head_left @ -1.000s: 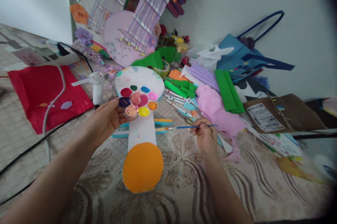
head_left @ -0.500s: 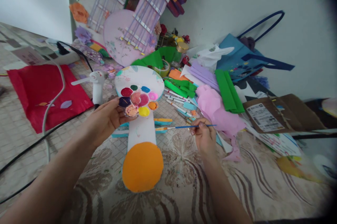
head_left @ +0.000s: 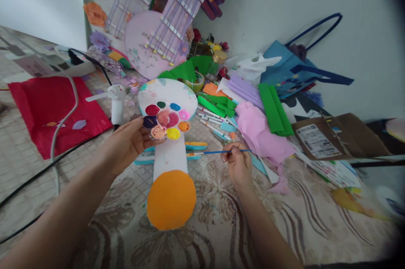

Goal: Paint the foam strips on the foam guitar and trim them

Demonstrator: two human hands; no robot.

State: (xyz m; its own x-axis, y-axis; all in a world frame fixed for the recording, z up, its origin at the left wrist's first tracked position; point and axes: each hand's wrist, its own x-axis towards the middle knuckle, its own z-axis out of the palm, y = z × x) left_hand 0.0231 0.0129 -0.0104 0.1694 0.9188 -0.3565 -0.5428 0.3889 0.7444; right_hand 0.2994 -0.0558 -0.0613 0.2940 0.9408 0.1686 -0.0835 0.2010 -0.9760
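My left hand [head_left: 125,146] grips a round paint palette [head_left: 166,120] by its left edge; its wells hold red, green, blue, pink, orange, yellow and dark purple paint. Pinched in my right hand [head_left: 236,163] is a thin blue paintbrush [head_left: 218,152], lying level with its tip pointing left toward the white cardboard shape [head_left: 169,155]. That shape lies flat below the palette, with a white disc [head_left: 171,92] at its far end and an orange disc [head_left: 171,200] at its near end.
A white glue gun [head_left: 117,102] with a black cord stands left of the palette. A red sheet [head_left: 50,111] lies at far left. Pink, green and purple paper, markers, a blue bag [head_left: 292,73] and a cardboard envelope [head_left: 335,138] crowd the right.
My right hand has shifted a little to the left with the paintbrush, bringing the tip closer to the white shape. The left hand and palette have stayed put.
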